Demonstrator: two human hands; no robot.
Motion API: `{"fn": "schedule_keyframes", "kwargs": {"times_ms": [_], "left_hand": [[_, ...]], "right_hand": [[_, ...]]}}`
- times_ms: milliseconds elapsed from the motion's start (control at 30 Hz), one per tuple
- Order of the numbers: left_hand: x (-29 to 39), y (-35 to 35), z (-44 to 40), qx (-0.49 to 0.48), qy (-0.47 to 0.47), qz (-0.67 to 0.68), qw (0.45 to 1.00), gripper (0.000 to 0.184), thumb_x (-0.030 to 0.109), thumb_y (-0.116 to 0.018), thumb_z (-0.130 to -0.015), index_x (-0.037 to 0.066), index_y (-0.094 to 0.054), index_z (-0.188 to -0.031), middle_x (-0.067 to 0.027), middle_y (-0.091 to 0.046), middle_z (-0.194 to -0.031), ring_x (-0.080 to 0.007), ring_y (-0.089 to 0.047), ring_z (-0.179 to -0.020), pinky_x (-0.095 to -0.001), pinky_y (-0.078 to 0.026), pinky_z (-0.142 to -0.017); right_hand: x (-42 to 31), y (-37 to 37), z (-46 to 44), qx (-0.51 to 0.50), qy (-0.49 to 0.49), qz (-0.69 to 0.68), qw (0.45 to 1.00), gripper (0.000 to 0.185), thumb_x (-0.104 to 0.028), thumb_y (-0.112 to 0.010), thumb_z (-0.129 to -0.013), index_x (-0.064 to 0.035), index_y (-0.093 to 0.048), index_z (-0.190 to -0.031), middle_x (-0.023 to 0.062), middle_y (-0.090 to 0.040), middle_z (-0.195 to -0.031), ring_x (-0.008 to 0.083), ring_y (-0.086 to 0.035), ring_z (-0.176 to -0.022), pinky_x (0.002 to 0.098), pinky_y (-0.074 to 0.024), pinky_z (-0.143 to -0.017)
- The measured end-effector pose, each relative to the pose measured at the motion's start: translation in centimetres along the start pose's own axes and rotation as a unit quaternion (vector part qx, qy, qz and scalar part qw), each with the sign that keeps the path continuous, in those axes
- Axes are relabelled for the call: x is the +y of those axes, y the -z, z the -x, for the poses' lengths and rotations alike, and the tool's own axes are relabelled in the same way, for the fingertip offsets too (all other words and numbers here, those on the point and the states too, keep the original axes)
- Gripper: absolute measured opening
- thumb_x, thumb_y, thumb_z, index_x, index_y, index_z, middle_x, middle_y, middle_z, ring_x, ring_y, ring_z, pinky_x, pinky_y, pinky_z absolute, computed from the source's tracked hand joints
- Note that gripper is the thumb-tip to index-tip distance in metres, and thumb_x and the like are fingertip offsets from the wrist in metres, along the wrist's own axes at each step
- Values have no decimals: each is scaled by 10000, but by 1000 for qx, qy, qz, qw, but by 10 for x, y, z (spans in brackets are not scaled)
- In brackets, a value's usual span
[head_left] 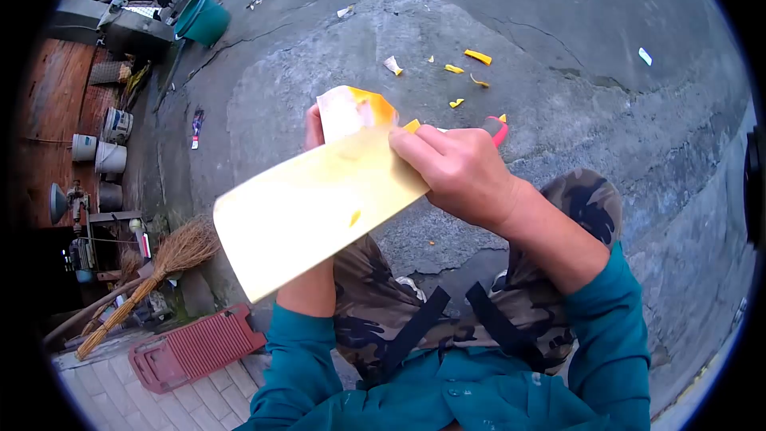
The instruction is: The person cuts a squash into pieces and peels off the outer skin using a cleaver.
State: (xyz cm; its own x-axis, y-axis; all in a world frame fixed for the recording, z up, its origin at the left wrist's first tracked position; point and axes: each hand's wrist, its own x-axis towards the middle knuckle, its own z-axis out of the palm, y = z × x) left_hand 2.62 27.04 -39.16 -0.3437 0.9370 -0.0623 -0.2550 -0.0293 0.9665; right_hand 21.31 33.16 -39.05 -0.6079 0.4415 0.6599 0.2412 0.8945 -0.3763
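My right hand (467, 172) is closed around the handle of a broad cleaver (311, 207); the handle's red end (498, 132) shows past the fist. The wide, pale yellow blade slants down and left across the view, with a small orange scrap stuck to it. Behind the blade, my left hand (313, 128) grips a white-and-orange chunk (351, 110) whose kind I cannot make out. Only a few left fingers show beside it. The chunk's lower part is hidden by the blade.
Yellow peelings (479, 57) and whitish scraps (392, 65) lie on the concrete floor. A green bucket (203, 20) stands at the upper left, with grey pails (111, 157) below it. A straw broom (171, 259) and a red plastic board (198, 349) lie at the lower left.
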Motion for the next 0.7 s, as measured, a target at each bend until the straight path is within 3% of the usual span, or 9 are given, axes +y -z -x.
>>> {"fn": "schedule_keyframes", "kwargs": {"times_ms": [367, 433, 500, 700], "left_hand": [[-9, -16, -5, 2, -32, -71, 997, 514, 222, -699, -783, 92, -473, -1226, -96, -573, -1144, -220, -611, -1034, -376, -521, -895], [-8, -18, -5, -20, -52, -48, 997, 299, 277, -511, -950, 116, -501, -1201, -97, -581, -1098, -220, -623, -984, -381, -537, -851], [3, -23, -3, 16, 14, -84, 996, 759, 162, -886, -614, 79, -454, -1232, -99, -570, -1170, -213, -607, -1068, -361, -511, -916], [-10, -20, -3, 16, 7, -109, 994, 726, 161, -864, -642, 80, -454, -1235, -98, -571, -1164, -211, -608, -1057, -356, -515, -905]], "right_hand": [[-7, 11, 1, 9, 47, 5, 999, 221, -103, -621, -748, -37, -565, -951, 31, -534, -672, 169, -597, -529, 288, -472, -443], [-6, 10, 3, -1, 48, 20, 999, 225, -102, -622, -748, -33, -568, -955, 30, -534, -671, 166, -595, -530, 285, -471, -445], [-7, 10, 2, -10, 54, 26, 998, 227, -100, -619, -754, -26, -574, -964, 27, -529, -667, 156, -593, -530, 277, -469, -452], [-8, 11, 0, 6, 67, 27, 997, 237, -99, -625, -750, -21, -576, -968, 25, -530, -671, 146, -587, -526, 270, -471, -467]]}}
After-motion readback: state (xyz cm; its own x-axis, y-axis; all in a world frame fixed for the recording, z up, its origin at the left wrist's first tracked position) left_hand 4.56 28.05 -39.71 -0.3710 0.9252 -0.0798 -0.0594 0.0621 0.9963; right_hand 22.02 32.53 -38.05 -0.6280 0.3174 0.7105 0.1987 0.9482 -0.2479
